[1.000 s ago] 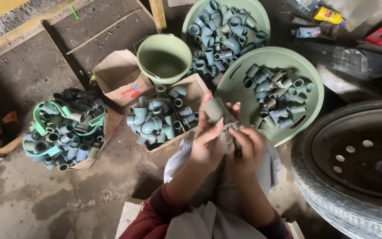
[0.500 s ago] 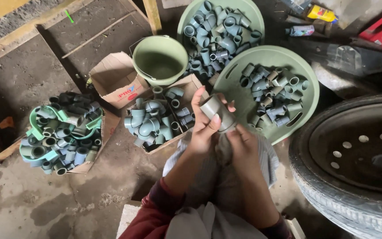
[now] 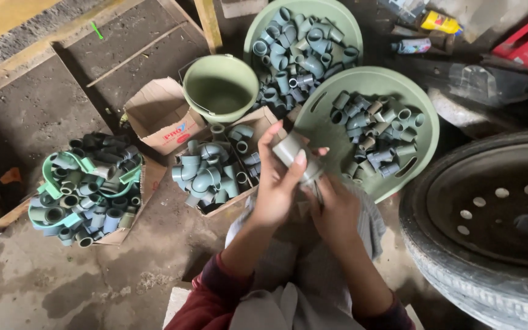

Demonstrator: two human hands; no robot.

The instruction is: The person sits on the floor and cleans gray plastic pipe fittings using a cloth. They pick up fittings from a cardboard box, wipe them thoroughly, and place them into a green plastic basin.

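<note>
My left hand [image 3: 278, 183] grips a grey plastic pipe fitting [image 3: 292, 151], holding it up with its open end tilted toward the top left. My right hand [image 3: 335, 211] is just below and to the right, pinching a grey cloth [image 3: 368, 223] against the lower end of the fitting. The cloth drapes down over my lap. Both hands hover above a cardboard box [image 3: 263, 118] filled with grey elbow fittings [image 3: 206, 172].
Two green baskets [image 3: 423, 116] [image 3: 351, 24] of grey fittings sit beyond my hands, beside a green bucket [image 3: 220, 88]. A cardboard tray of fittings with a broken green basket [image 3: 84, 183] lies at left. A tyre with its rim [image 3: 490, 226] stands at right.
The fitting has come out of the cloth wrap and turned in my left hand. My right hand has slid down to its lower end with the cloth.
</note>
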